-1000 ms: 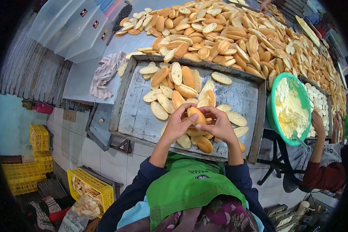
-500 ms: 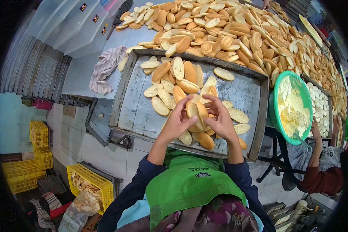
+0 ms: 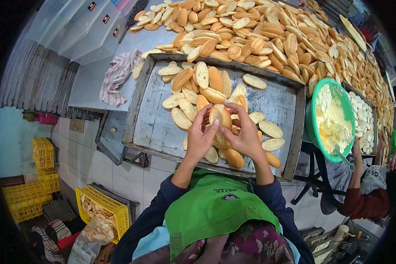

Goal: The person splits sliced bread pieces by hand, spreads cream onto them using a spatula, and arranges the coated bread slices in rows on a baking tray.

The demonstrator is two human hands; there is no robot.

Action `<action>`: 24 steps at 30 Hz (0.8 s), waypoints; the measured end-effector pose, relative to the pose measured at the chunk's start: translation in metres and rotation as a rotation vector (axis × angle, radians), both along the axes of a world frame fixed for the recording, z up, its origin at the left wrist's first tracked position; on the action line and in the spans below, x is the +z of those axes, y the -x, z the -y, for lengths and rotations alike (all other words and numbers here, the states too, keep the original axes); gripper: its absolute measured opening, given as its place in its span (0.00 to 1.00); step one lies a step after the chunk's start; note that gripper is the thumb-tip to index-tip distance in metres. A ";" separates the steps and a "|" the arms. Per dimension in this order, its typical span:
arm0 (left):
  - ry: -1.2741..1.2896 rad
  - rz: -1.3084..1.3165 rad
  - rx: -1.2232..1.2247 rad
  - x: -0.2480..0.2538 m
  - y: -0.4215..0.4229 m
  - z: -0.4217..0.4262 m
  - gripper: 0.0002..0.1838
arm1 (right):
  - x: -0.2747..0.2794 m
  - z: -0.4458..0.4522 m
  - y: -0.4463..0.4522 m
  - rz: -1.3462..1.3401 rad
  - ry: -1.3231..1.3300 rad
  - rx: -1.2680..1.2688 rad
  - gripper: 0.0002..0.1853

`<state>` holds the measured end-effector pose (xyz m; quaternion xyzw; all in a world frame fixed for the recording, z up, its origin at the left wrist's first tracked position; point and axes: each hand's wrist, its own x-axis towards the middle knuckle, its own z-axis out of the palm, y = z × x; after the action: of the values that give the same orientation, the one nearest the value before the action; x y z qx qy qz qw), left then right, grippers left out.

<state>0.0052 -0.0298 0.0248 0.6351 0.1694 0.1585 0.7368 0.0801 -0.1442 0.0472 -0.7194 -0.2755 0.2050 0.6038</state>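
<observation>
Bread (image 3: 225,117), golden-brn crust w/ pale inside, is held btwn L+R fingers (image 3: 243,119).

crumpled striped cloth (image 3: 119,78) on a table (image 3: 87,90), translucent plastic bins (image 3: 81,33), yellow crates (image 3: 24,199) at lower left

The person's bare left hand (image 3: 200,135) and right hand (image 3: 243,134) hold golden-brown, oval bread (image 3: 224,115) above a shallow, grey metal tray (image 3: 280,100) bearing more pieces (image 3: 180,118); beside its right edge is a round, green plastic basin (image 3: 313,125) of pale-yellow cream (image 3: 332,113).
</observation>
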 end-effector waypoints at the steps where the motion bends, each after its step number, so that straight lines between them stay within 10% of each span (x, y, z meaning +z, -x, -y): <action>1: -0.009 0.025 0.044 0.000 -0.001 0.002 0.24 | 0.000 0.001 -0.002 0.001 0.000 -0.001 0.24; 7: 0.074 -0.002 0.148 -0.008 -0.002 0.006 0.24 | -0.007 0.001 0.000 -0.090 0.012 0.025 0.24; 12: -0.218 -0.202 -0.037 0.002 0.003 0.009 0.22 | -0.012 -0.005 0.010 0.405 0.041 -0.114 0.23; 19: 0.227 -0.083 0.022 -0.010 0.004 -0.001 0.15 | 0.000 0.001 0.012 0.295 0.137 -0.014 0.24; 24: 0.971 -0.014 -0.016 -0.007 0.010 -0.008 0.14 | -0.006 -0.009 -0.002 -0.957 -0.453 -0.127 0.31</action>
<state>-0.0049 -0.0219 0.0182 0.2200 0.2239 0.0511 0.9481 0.0821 -0.1352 0.0414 -0.4122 0.0370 0.4086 0.8135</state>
